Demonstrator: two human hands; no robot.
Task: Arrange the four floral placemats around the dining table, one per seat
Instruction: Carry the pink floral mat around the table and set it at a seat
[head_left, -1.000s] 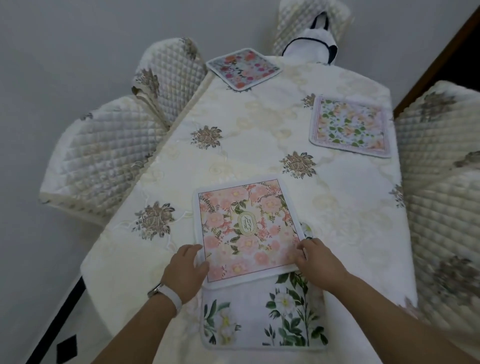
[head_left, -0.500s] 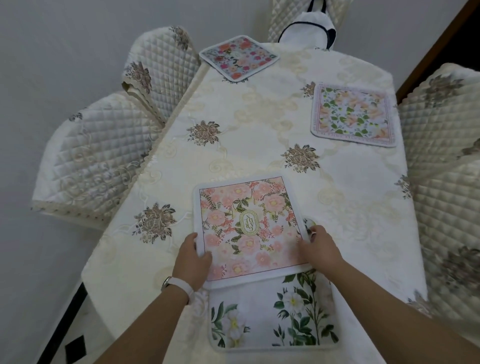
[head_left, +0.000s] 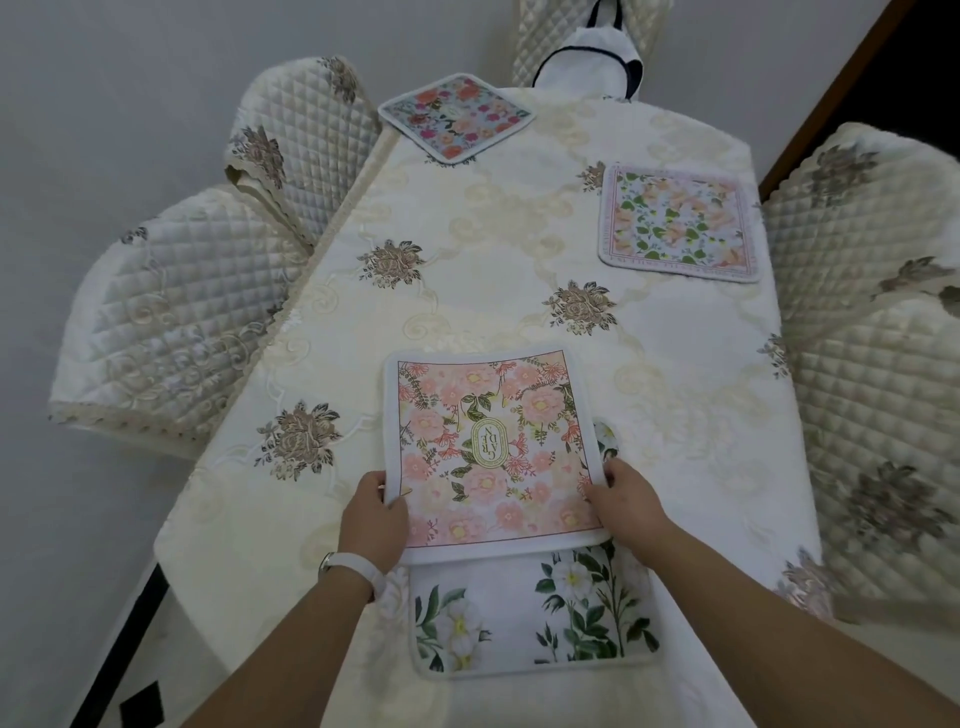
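A pink floral placemat (head_left: 493, 447) with a small oval label at its middle lies near me on the cream tablecloth (head_left: 498, 249). My left hand (head_left: 375, 512) grips its left edge and my right hand (head_left: 626, 499) grips its right edge. It overlaps the far part of a white placemat with green leaves and white flowers (head_left: 530, 618) at the near edge. A placemat with peach flowers and green leaves (head_left: 680, 221) lies at the right side. A blue-grey placemat with red and pink flowers (head_left: 454, 115) lies at the far left corner.
Quilted cream chair covers stand around the table: two on the left (head_left: 176, 312) (head_left: 306, 135), one on the right (head_left: 878, 364), one at the far end (head_left: 550, 31). A white bag with dark trim (head_left: 587, 67) rests at the far end. A dark door frame (head_left: 841, 88) runs at upper right.
Both hands slid up along the pink placemat's sides and took hold of its edges. The view shifted a little, showing more of the white placemat beneath.
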